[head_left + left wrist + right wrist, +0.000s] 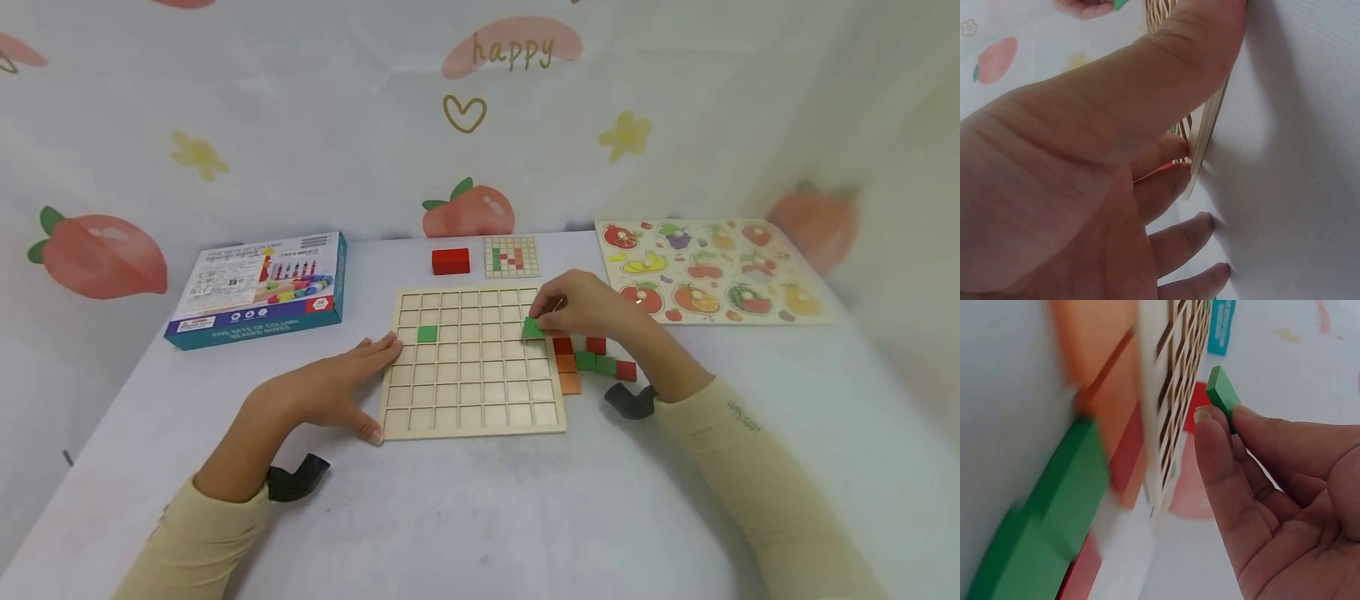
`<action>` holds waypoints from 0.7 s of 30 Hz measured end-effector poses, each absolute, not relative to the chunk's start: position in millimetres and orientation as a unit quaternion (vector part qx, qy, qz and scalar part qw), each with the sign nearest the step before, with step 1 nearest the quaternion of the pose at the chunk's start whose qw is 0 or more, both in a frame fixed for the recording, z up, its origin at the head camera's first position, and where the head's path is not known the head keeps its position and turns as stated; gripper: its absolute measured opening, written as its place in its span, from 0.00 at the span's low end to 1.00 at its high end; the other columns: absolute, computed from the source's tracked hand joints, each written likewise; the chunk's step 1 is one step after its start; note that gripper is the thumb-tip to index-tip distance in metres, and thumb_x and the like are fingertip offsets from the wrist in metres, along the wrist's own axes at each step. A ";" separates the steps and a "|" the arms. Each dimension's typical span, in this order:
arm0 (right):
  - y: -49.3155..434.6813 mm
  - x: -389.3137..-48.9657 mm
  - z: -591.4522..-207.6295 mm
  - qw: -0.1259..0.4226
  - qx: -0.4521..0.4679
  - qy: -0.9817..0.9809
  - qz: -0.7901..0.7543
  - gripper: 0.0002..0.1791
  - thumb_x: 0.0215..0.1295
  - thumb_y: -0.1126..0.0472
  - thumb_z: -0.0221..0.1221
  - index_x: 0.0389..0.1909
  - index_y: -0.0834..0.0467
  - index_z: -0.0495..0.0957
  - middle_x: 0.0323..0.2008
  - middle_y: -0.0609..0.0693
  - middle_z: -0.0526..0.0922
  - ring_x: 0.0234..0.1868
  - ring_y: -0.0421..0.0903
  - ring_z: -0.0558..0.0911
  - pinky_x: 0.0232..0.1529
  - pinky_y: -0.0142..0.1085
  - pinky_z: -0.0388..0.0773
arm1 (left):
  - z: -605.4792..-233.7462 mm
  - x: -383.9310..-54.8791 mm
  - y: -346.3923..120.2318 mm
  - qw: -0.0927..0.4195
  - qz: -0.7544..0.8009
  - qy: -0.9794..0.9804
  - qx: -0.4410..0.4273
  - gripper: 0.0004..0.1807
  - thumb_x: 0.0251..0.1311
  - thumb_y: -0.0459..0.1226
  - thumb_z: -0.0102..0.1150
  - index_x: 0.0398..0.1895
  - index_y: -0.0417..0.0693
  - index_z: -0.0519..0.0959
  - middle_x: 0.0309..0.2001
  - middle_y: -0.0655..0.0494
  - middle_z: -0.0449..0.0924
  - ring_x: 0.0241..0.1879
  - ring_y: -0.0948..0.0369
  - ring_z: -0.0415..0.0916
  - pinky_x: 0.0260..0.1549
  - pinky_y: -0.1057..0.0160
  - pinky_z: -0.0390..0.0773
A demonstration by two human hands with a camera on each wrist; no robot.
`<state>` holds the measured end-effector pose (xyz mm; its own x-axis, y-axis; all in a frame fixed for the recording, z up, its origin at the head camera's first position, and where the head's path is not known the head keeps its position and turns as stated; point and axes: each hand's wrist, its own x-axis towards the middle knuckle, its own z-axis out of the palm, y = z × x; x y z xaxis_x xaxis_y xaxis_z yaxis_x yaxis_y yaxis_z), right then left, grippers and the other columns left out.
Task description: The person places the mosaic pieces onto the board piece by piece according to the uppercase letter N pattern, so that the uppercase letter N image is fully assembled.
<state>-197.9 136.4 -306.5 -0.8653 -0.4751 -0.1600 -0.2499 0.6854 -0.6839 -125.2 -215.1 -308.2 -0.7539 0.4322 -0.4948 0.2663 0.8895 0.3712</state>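
Note:
A pale wooden grid board lies flat on the white table, with one green square tile in a cell at its upper left. My left hand rests at the board's left edge, fingers spread and fairly straight, thumb at the near left corner. Over the board's right side, my right hand pinches another green tile between thumb and fingertips, tilted and above the cells. Beside the board's right edge lie loose tiles: orange ones, green ones and red ones.
Behind the board sit a red block and a small pattern card with a coloured grid. A blue and white toy box stands at the back left. At the back right lies a fruit puzzle board. A printed curtain hangs behind the table.

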 end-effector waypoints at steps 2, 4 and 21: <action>127.7 -198.8 -304.8 0.164 -0.209 0.902 -0.340 0.03 0.63 0.68 0.66 0.36 0.59 0.86 0.33 0.49 0.85 0.38 0.48 0.81 0.46 0.41 0.79 | -307.6 -124.8 -214.9 0.296 0.143 0.925 0.190 0.68 0.42 0.57 0.78 0.82 0.52 0.46 0.81 0.49 0.38 0.78 0.42 0.33 0.67 0.34 0.54; 119.0 -199.5 -303.8 0.168 -0.215 0.900 -0.341 0.03 0.63 0.68 0.65 0.35 0.59 0.86 0.32 0.49 0.85 0.37 0.48 0.81 0.45 0.40 0.80 | -307.5 -124.7 -215.2 0.297 0.144 0.925 0.189 0.67 0.42 0.57 0.78 0.82 0.52 0.46 0.81 0.50 0.37 0.78 0.43 0.33 0.67 0.34 0.54; 54.3 -200.9 -304.5 0.188 -0.284 0.878 -0.336 0.04 0.62 0.71 0.64 0.31 0.60 0.85 0.28 0.47 0.84 0.33 0.44 0.81 0.39 0.33 0.79 | -305.8 -124.0 -215.2 0.294 0.143 0.926 0.188 0.67 0.43 0.58 0.77 0.82 0.53 0.45 0.81 0.50 0.38 0.78 0.42 0.34 0.67 0.33 0.54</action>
